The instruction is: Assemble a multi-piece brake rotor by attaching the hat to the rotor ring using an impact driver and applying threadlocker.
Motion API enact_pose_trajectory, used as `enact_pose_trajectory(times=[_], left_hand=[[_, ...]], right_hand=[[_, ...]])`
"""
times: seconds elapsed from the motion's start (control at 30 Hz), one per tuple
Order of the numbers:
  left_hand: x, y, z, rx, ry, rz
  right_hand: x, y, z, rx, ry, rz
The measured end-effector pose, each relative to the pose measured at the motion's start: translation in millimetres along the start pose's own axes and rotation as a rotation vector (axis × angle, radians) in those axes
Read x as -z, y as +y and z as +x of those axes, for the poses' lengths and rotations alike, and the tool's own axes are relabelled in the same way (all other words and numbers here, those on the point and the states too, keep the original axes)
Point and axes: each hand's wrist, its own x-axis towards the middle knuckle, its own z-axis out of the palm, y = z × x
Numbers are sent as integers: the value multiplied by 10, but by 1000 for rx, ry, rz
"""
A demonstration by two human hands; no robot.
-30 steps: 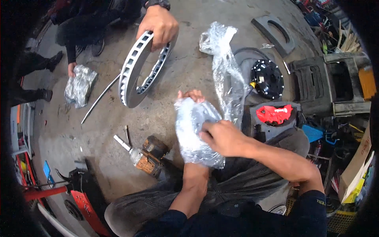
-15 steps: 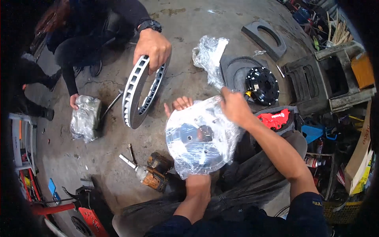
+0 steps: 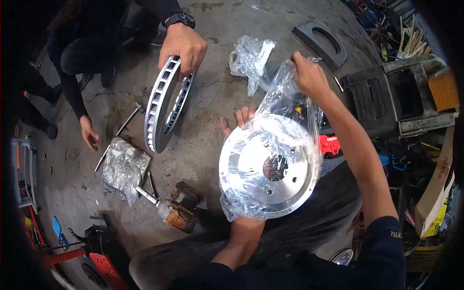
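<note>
A silver brake disc hat (image 3: 249, 164), a round plate with a centre hole and bolt holes, lies partly under clear plastic wrap (image 3: 279, 89). My left hand (image 3: 245, 117) supports it from beneath; its fingertips show at the far edge and its wrist at the near edge. Above and to the right, my right hand (image 3: 309, 75) is closed on the wrap and pulls it taut off the plate. A co-worker's hand (image 3: 183, 50) grips a vented brake disc ring (image 3: 162, 106) upright. The co-worker's other hand (image 3: 88, 134) is empty beside a plastic-wrapped package (image 3: 125, 166) on the floor.
An impact wrench (image 3: 181, 205) lies near my left knee, by a long metal bar (image 3: 121, 128). Crumpled plastic (image 3: 251, 60) and a dark foam piece (image 3: 321, 46) are ahead. At right are a partly hidden red brake caliper (image 3: 330, 146) and a grey plastic stool (image 3: 382, 96).
My right hand has moved up and right, stretching the wrap away from the plate. The plate has shifted right. The co-worker has moved the package nearer the impact wrench and let go.
</note>
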Motion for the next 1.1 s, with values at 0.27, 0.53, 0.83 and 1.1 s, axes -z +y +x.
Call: enact_pose_trajectory(times=[0.27, 0.53, 0.83, 1.1], left_hand=[[525, 343, -238, 770, -426, -221], [589, -138, -342, -267, -823, 699], [-474, -636, 1263, 867, -290, -1693], [-788, -1121, 1379, 942, -317, -1251]], right_hand=[[313, -130, 465, 197, -189, -73], [324, -514, -596, -151, -756, 425], [122, -172, -538, -475, -212, 724], [522, -365, -339, -350, -41, 537]])
